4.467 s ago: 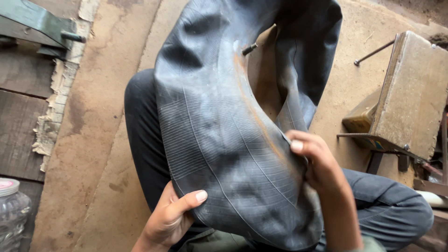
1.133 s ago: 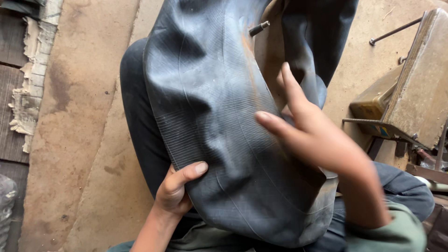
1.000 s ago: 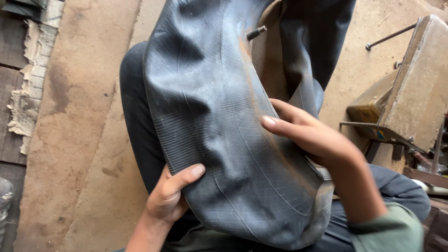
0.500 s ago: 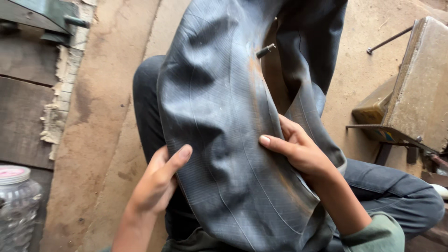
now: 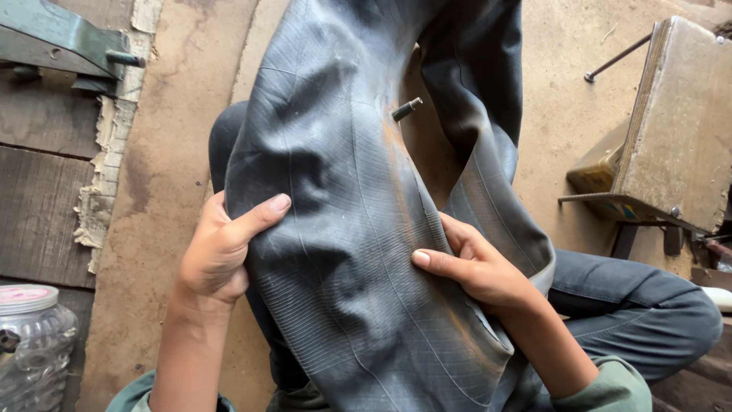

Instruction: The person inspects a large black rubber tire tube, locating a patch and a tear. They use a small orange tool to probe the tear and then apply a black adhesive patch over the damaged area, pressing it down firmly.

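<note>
A big, limp, dark grey rubber inner tube [image 5: 343,229] lies folded over my lap, with fine ribs and a rusty orange streak on its skin. Its metal valve stem [image 5: 406,109] sticks out near the top of the fold. My left hand [image 5: 221,252] grips the tube's left edge, thumb pressed on top. My right hand [image 5: 476,263] holds the right edge, thumb laid across the rubber and fingers tucked behind it. My legs in dark trousers [image 5: 648,305] show under the tube.
A worn wooden stool or box with metal legs [image 5: 671,130] stands at the right on the dusty concrete floor [image 5: 183,114]. A clear plastic jar with a pale lid [image 5: 30,343] sits bottom left beside dark planks. A green metal part [image 5: 53,38] lies top left.
Over the last second my right hand slid down from the tube's upper middle to its right edge. My left hand moved up from under the lower edge to the left side.
</note>
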